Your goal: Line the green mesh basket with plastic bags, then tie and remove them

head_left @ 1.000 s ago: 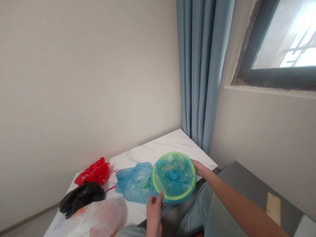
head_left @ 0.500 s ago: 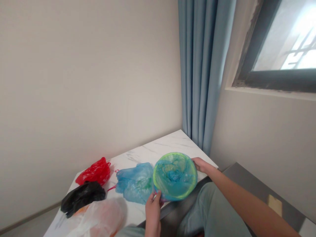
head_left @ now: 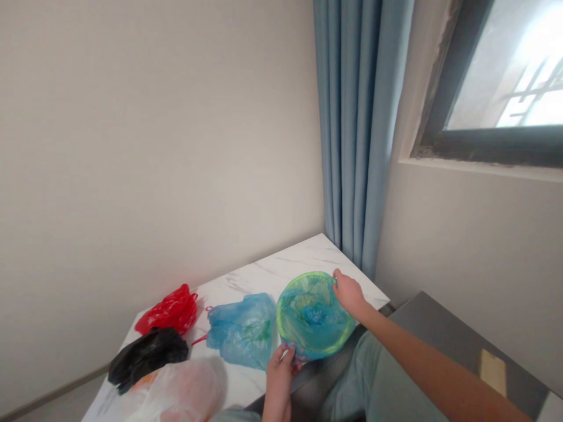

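Green-rimmed bin (head_left: 308, 274) tilts at the near edge of the marble table (head_left: 308, 255), its inside blurred by a blue liner (head_left: 314, 316). Left hand (head_left: 280, 384) clasps the lower rim, fingers partly hidden; right hand (head_left: 348, 295) touches the far rim, its grip unclear. Blue plastic bag (head_left: 241, 331) lies just beside the bin.

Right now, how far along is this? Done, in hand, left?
Done: the green-rimmed bin looks lined, with blue plastic bunched inside. In hand: the left hand grips its near rim; the right hand touches the far rim. Left: a red bag, black bag, blue bag and whitish bag lie loose on the marble-look table.
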Demonstrator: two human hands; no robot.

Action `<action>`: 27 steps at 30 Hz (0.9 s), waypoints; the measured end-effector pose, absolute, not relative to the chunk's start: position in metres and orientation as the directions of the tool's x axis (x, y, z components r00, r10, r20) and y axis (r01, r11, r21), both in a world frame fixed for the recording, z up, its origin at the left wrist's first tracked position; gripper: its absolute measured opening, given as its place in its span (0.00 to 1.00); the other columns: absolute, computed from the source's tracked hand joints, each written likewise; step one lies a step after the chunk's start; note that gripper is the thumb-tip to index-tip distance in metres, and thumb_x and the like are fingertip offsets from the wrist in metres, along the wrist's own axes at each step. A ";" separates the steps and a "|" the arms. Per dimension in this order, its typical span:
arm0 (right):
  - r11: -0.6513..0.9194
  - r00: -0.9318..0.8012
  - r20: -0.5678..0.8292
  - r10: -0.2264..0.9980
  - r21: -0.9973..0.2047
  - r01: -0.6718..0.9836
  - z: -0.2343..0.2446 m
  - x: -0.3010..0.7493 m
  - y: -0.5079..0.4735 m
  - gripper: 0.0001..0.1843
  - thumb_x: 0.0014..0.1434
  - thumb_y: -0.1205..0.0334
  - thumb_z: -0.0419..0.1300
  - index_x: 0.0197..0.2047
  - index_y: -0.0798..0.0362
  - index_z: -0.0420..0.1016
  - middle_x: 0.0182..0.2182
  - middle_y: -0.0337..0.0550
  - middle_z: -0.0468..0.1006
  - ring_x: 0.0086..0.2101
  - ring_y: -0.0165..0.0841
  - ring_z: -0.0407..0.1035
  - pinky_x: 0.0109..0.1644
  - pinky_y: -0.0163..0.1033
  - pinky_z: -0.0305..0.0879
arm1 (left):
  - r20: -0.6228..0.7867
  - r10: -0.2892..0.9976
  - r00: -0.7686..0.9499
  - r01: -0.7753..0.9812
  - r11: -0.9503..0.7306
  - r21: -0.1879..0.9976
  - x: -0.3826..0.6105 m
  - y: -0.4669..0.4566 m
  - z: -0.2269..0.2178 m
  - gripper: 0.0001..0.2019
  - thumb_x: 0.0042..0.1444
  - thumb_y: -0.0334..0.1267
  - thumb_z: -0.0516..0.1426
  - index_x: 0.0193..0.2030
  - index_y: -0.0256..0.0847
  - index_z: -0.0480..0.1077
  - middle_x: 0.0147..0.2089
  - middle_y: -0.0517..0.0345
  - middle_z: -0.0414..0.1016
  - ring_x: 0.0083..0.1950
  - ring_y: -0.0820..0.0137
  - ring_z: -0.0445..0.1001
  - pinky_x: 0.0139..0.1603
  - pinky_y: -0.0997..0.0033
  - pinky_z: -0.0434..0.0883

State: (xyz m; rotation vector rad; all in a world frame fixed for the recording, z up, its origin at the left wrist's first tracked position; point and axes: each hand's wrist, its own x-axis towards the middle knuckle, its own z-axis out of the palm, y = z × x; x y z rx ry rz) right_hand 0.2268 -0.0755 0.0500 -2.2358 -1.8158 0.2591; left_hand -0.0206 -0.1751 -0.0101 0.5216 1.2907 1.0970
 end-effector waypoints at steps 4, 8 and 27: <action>-0.107 0.118 0.028 0.993 -0.263 0.959 0.054 0.217 -0.078 0.16 0.62 0.74 0.49 0.53 0.55 0.65 0.41 0.50 0.79 0.40 0.38 0.75 0.39 0.36 0.58 | -0.464 0.886 -0.010 -0.324 0.436 0.839 -0.023 -0.179 -0.014 0.23 0.35 0.47 0.70 0.38 0.38 0.76 0.34 0.55 0.80 0.31 0.70 0.76 0.33 0.71 0.72; -0.029 0.036 0.027 0.999 -0.237 0.971 0.050 0.210 -0.079 0.20 0.62 0.75 0.47 0.55 0.55 0.65 0.45 0.52 0.77 0.40 0.39 0.75 0.40 0.38 0.60 | -0.465 0.883 0.059 -0.349 0.454 0.819 -0.018 -0.183 -0.018 0.24 0.36 0.46 0.70 0.41 0.38 0.76 0.38 0.53 0.81 0.33 0.70 0.77 0.34 0.72 0.71; 0.070 0.398 0.211 0.893 -0.938 0.340 0.005 0.253 -0.102 0.20 0.56 0.61 0.52 0.53 0.52 0.66 0.55 0.51 0.70 0.52 0.39 0.68 0.58 0.46 0.63 | -0.514 0.858 0.011 -0.133 0.511 0.849 -0.032 -0.190 -0.026 0.23 0.34 0.57 0.68 0.26 0.37 0.73 0.25 0.49 0.78 0.30 0.59 0.77 0.32 0.64 0.70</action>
